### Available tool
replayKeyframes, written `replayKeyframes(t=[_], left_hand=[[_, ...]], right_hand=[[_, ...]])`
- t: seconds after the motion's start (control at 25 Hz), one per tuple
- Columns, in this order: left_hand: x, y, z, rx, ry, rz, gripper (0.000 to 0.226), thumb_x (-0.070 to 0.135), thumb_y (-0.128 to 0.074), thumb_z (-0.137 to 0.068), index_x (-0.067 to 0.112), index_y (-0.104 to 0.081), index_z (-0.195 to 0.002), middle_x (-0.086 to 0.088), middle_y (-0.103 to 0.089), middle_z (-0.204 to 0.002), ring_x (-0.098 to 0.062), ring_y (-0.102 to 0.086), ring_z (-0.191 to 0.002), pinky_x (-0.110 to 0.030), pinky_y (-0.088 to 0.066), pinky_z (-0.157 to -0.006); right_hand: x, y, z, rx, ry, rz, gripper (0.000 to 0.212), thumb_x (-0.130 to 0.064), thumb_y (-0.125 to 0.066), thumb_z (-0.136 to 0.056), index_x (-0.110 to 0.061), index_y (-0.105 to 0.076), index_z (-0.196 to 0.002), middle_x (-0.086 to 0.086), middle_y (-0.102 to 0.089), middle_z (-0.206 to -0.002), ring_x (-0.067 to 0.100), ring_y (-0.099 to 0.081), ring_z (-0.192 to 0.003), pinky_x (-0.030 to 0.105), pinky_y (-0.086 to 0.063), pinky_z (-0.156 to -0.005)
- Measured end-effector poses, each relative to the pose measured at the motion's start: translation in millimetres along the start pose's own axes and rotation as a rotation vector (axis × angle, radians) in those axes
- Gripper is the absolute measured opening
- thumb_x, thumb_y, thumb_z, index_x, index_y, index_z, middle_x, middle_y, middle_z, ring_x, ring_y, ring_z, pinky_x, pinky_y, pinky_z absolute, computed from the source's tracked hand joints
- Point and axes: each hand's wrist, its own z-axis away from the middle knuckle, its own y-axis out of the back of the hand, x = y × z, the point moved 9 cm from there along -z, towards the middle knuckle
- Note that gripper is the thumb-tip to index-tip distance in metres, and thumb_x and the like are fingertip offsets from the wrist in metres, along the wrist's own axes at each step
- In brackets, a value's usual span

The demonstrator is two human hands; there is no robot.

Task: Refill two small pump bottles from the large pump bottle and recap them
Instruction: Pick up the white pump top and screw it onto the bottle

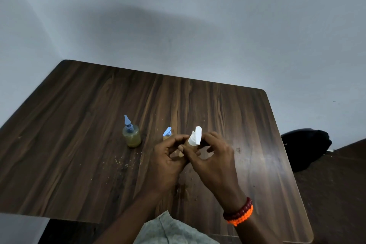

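Between the two hands, over the wooden table (79, 125), sits a small bottle capped by a white pump (195, 137). Curled left hand (168, 161) fingers grip its mostly hidden body; the right hand (213, 161) pinches the pump. Just beyond the left fingers stands a blue-pump small bottle (167, 133); farther left, a larger yellowish blue-pump bottle (131, 136).

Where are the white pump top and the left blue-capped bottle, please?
white pump top (195, 137), head view, on its white body.
blue-capped bottle (132, 136), head view, on its clear yellowish body.
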Motion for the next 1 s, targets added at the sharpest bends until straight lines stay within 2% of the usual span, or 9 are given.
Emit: replayKeyframes(t=[0.08, 0.16, 0.24, 0.32, 0.4, 0.52, 0.76, 0.84, 1.0], left_hand=[[-16.8, -2.7, -1.9, -0.021, 0.054, -0.042, 0.046, -0.002, -0.084, -0.086, 0.027, -0.075, -0.121, 0.006, -0.082, -0.117, -0.011, -0.078, -0.113, -0.028, -0.065, -0.090], [-33.0, -2.5, -2.7, -0.024, 0.147, -0.051, 0.058, -0.002, -0.085, -0.084, 0.017, -0.069, -0.136, 0.002, -0.075, -0.134, -0.012, -0.070, -0.129, -0.040, -0.062, -0.103], [-44.0, 4.7, -1.9, -0.001, 0.210, -0.078, 0.066, 0.002, -0.087, -0.083, 0.016, -0.064, -0.143, 0.002, -0.069, -0.144, -0.008, -0.065, -0.135, -0.038, -0.059, -0.108], [-49.4, 18.4, 0.4, 0.044, 0.226, -0.132, 0.057, 0.002, -0.087, -0.083, 0.020, -0.069, -0.135, 0.005, -0.074, -0.135, 0.000, -0.071, -0.123, -0.022, -0.061, -0.098], [-56.1, 33.7, 5.0, 0.089, 0.256, -0.169, 0.045, 0.001, -0.086, -0.084, 0.022, -0.073, -0.121, 0.004, -0.079, -0.119, -0.001, -0.075, -0.110, -0.013, -0.061, -0.086], [-61.0, 56.1, 8.3, 0.162, 0.295, -0.239, 0.032, 0.001, -0.084, -0.086, 0.018, -0.076, -0.113, 0.000, -0.080, -0.107, -0.009, -0.078, -0.100, -0.021, -0.063, -0.086], [-79.7, 123.3, -3.5, 0.391, 0.371, -0.336, 0.025, 0.003, -0.080, -0.090, 0.013, -0.072, -0.112, -0.005, -0.077, -0.098, -0.027, -0.076, -0.097, -0.038, -0.062, -0.088], [-85.2, 148.6, -11.7, 0.469, 0.399, -0.439, 0.033, 0.010, -0.082, -0.090, 0.010, -0.070, -0.121, -0.007, -0.075, -0.103, -0.031, -0.075, -0.102, -0.039, -0.059, -0.089], [-95.0, 174.0, -35.3, 0.466, 0.482, -0.709, 0.075, 0.036, -0.087, -0.086, 0.004, -0.055, -0.145, -0.015, -0.064, -0.135, -0.032, -0.069, -0.117, -0.048, -0.057, -0.098]], right_hand=[[12.4, -3.6, -0.1, -0.001, -0.040, -0.018, 0.028, -0.041, -0.081, -0.080, -0.026, -0.074, -0.102, -0.009, -0.069, -0.092, 0.004, -0.064, -0.086, 0.017, -0.053, -0.072], [33.7, -5.1, -4.1, 0.046, -0.093, -0.032, 0.024, -0.035, -0.084, -0.080, -0.033, -0.070, -0.099, -0.011, -0.068, -0.089, 0.003, -0.063, -0.088, 0.014, -0.053, -0.071], [67.0, -6.1, -13.1, 0.108, -0.172, -0.019, 0.024, -0.031, -0.087, -0.079, -0.034, -0.068, -0.094, -0.010, -0.067, -0.085, 0.004, -0.063, -0.084, 0.011, -0.050, -0.067], [107.8, -10.3, -23.6, 0.150, -0.266, 0.010, 0.019, -0.030, -0.086, -0.079, -0.027, -0.071, -0.089, -0.006, -0.067, -0.083, 0.005, -0.062, -0.077, 0.013, -0.049, -0.064], [144.0, -18.9, -31.9, 0.176, -0.346, 0.020, 0.018, -0.028, -0.086, -0.079, -0.022, -0.071, -0.087, -0.002, -0.066, -0.081, 0.008, -0.062, -0.075, 0.026, -0.056, -0.063], [184.7, -39.5, -39.2, 0.172, -0.408, 0.070, 0.018, -0.025, -0.087, -0.078, -0.015, -0.073, -0.085, -0.001, -0.065, -0.079, 0.014, -0.062, -0.071, 0.039, -0.061, -0.062], [216.5, -80.9, -46.1, 0.088, -0.428, 0.115, 0.022, -0.019, -0.087, -0.078, -0.005, -0.076, -0.090, 0.007, -0.067, -0.081, 0.022, -0.063, -0.073, 0.038, -0.058, -0.064], [218.3, -87.3, -46.8, 0.081, -0.431, 0.111, 0.022, -0.018, -0.086, -0.079, -0.002, -0.076, -0.090, 0.010, -0.069, -0.082, 0.025, -0.064, -0.074, 0.038, -0.057, -0.064], [225.6, -95.4, -42.7, 0.065, -0.465, 0.137, 0.021, -0.017, -0.085, -0.078, 0.000, -0.076, -0.087, 0.014, -0.068, -0.079, 0.030, -0.064, -0.073, 0.046, -0.056, -0.066]])
